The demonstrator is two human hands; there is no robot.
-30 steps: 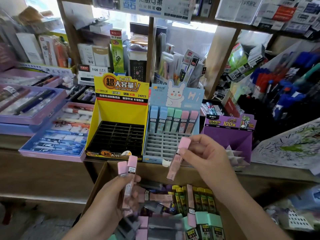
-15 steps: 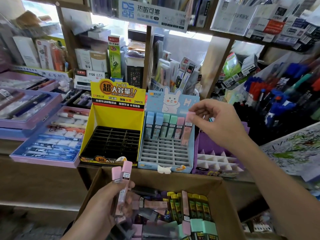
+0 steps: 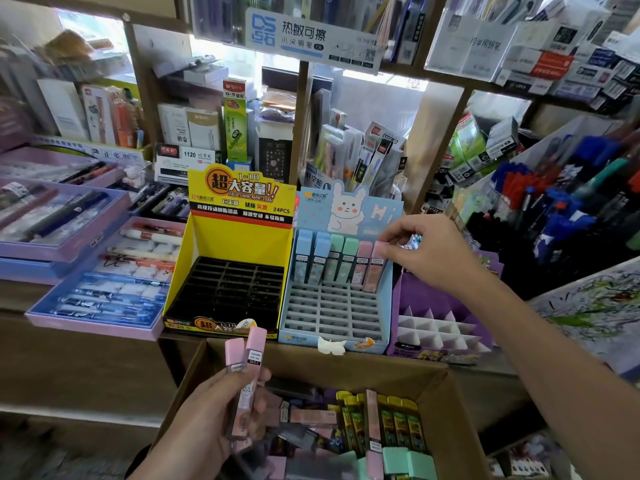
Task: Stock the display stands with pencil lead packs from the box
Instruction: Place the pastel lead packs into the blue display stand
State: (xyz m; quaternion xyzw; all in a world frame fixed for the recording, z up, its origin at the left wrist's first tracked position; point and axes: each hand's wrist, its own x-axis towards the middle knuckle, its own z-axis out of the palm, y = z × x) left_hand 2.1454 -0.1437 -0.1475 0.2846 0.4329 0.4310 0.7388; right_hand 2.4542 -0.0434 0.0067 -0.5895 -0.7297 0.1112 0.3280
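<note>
Pink pack at the stand: a slim, rectangular pink pack [image 3: 373, 275] stands near-upright at the right end of the back row in the blue stand [image 3: 332, 317] — sixth in line after two blue, two green and one pink.
Right grip: the right hand [image 3: 429, 251] pinches that pack's cap between thumb and fingertips; I cannot tell whether its foot is fully seated.
Left grip: the left hand [image 3: 207, 424] is wrapped round two pink packs [image 3: 247, 368], caps up, above the box [image 3: 450, 393].
Deciding relation: the spares lie below and left of the stand's empty grid. Their long axes run nearly parallel with the slotted row, so little turning looks needed. The right hand is nearer the slots, the left nearer the box.
Materials: glossy plastic cases with opaque pastel caps; printed card stands; moulded grey grid; brown corrugated box.
Other stands: the yellow stand [image 3: 239, 240], with its black grid, and the purple stand [image 3: 446, 299], with white dividers, show no packs.
Judgement: stocking barely begun — most slots are open.
</note>
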